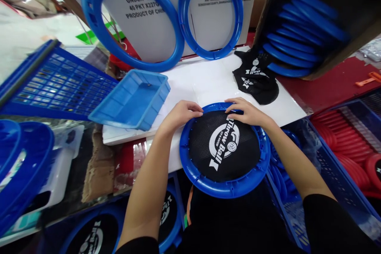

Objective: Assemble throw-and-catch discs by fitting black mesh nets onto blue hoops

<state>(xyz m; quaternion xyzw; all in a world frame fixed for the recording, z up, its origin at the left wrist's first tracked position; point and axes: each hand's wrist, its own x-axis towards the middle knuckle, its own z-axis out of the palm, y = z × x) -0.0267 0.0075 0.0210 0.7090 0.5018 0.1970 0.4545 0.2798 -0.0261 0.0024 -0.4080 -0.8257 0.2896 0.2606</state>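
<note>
1. At the far left, a blue slatted crate (pixel 56 83) lies tipped on its side, its rim running up toward the top left corner. Below it, blue rings (pixel 20 162) crowd the left edge.
2. A shallow blue tray (pixel 131 99) sits tilted, its near corner hanging over the left edge of the white board (pixel 202 83). The tray stands well apart from the hands.
3. Two empty blue hoops (pixel 133 20) lean upright against a printed carton (pixel 160 12) at the back edge of the board. Bare board lies open between them and the hands.
4. The left hand (pixel 181 113) rests on the upper left rim of the blue paddle ring (pixel 226 149), fingers curled down and pressing at the edge of the black mesh (pixel 226 147), not clenched around anything.
5. The paddle ring lies flat at the near edge of the board, its lower half jutting past that edge toward the person. The mesh, printed "Throw Ball", fills its middle.
6. The right hand (pixel 247 112) lies on the upper right rim, fingertips bent onto the mesh border, pressing rather than gripping. The two hands are near each other but apart.
7. Just beyond the right hand, a loose pile of black mesh pieces (pixel 256 77) lies on the board, near its right edge.
8. Further right, a brown box (pixel 327 20) tipped toward the board holds stacked blue rings (pixel 300 35). A red surface (pixel 333 83) lies below it.
9. At the lower right, a blue crate (pixel 342 166) holds red rings (pixel 351 147), close beside the right forearm.
</note>
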